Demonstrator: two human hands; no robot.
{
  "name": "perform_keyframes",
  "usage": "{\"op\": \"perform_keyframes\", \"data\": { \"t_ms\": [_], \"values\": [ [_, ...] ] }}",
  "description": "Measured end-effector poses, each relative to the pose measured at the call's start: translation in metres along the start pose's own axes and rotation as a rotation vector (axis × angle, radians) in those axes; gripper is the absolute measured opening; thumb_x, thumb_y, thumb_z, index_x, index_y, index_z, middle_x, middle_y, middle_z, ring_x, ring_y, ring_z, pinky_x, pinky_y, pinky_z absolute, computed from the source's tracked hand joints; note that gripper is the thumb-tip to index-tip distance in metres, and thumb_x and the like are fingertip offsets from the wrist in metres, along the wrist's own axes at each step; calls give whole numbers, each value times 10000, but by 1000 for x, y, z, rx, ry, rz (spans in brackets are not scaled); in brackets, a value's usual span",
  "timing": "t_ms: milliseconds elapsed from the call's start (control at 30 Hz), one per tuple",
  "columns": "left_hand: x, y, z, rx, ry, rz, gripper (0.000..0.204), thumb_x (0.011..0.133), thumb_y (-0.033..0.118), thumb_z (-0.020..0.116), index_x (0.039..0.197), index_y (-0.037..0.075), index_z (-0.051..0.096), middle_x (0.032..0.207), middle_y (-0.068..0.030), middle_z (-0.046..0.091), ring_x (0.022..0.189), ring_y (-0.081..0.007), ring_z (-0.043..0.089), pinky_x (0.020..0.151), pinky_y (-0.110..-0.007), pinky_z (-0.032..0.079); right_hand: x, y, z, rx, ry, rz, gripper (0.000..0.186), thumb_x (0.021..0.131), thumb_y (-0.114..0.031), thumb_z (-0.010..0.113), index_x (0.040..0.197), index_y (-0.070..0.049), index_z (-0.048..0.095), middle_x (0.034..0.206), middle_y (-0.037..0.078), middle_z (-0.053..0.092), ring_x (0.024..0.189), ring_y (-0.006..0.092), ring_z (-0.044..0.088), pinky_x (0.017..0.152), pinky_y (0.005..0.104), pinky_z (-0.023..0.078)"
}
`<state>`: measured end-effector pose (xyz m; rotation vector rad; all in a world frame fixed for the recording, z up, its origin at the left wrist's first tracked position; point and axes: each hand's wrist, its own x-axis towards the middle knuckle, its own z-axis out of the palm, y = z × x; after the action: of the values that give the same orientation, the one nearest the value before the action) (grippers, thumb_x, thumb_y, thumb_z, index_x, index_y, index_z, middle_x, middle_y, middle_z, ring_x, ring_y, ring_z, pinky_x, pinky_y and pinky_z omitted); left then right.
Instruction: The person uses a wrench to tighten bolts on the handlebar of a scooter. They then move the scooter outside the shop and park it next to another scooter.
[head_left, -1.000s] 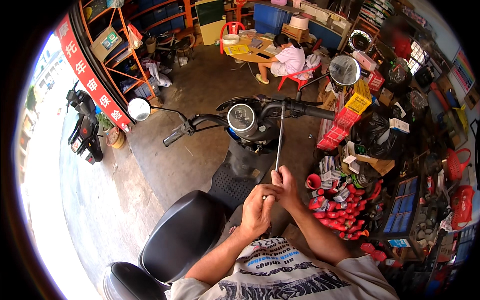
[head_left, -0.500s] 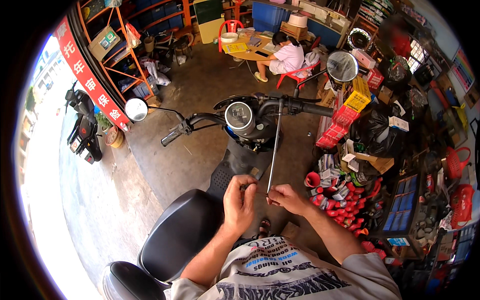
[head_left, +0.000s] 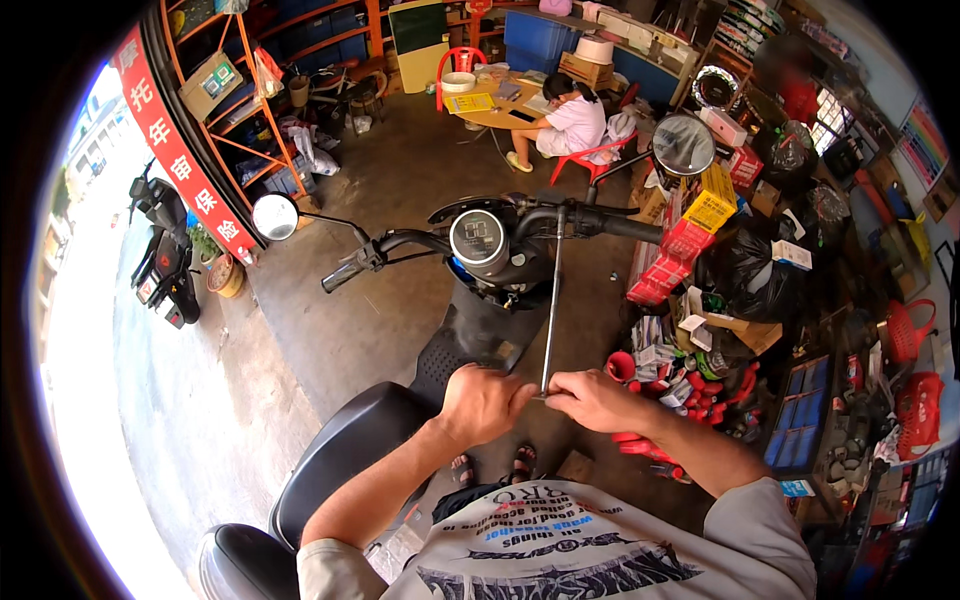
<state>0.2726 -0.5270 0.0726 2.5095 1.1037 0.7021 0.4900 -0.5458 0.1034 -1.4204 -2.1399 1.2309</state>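
A long, thin silvery T-handle wrench [head_left: 553, 310] stretches from the right part of the handlebar [head_left: 410, 237] toward me. My left hand [head_left: 485, 404] is closed beside its near end, thumb pointing at the shaft, and appears to grip the short crossbar, which the fingers mostly cover. On the other side my right hand [head_left: 598, 400] is closed around the same end. The motor scooter carries a round display [head_left: 480, 240], a left mirror [head_left: 274, 217], a right mirror [head_left: 684, 145] and a black seat [head_left: 350, 460]. What the wrench's far end sits on is too small to tell.
Stacked red and yellow boxes [head_left: 712, 195] and several red bottles [head_left: 690, 400] crowd the right side. Behind, a person [head_left: 578, 125] sits at a round table [head_left: 490, 112]. Shelving [head_left: 235, 100] and another scooter [head_left: 165, 260] are at the left.
Both hands have moved slightly forward, and my left elbow swings outward. My left hand has turned, its knuckles now facing up. The wrench's near end has shifted a little right.
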Motion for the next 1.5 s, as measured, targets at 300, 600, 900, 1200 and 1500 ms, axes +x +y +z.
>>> {"op": "perform_keyframes", "data": {
  "t_ms": [300, 600, 900, 1200, 1500],
  "values": [
    [-19, -17, 99, -1196, 72, -545, 514, 1024, 352, 464, 617, 39, 489, 546, 10, 416, 558, -99, 413, 527, -321, 345, -35, -55, -28, 296, 200, -29, 66, 898, -11, 636, 935, 12, 586, 777, 93, 671, 667, 134, 627, 584, 267, 467],
    [-12, 20, 48, -920, 93, -309, 551, 868, 110, 574, 1372, -12, 388, 1047, -220, 663, 997, -396, 643, 836, -391, 501, -3, -75, 0, -20, 423, -301, 62, 885, -45, 660, 897, -7, 613, 746, 94, 651, 616, 169, 627, 544, 291, 461],
    [10, 32, 70, -1687, 275, -496, 427, 1052, 269, 412, 1357, -29, 432, 704, -17, 494, 632, -96, 469, 722, -276, 479, 29, 13, -87, 85, 572, -104, 113, 948, -107, 588, 983, -4, 616, 725, 13, 621, 665, 82, 589, 601, 244, 474],
    [26, 45, 70, -2240, 436, -603, 452, 1008, 292, 474, 1316, -38, 472, 628, 33, 357, 545, -86, 362, 654, -296, 415, 179, 169, -287, -131, 453, -73, 224, 950, -223, 572, 971, -17, 659, 840, 47, 676, 804, 131, 632, 728, 283, 487],
    [38, 73, 85, -2136, 861, -718, 492, 999, 213, 463, 1415, -34, 373, 683, -7, 426, 505, -75, 367, 442, -215, 359, 284, 143, -254, 240, -549, 59, 563, 971, -589, 447, 846, -89, 673, 705, -4, 625, 605, 90, 577, 535, 251, 440]
  ]
}}
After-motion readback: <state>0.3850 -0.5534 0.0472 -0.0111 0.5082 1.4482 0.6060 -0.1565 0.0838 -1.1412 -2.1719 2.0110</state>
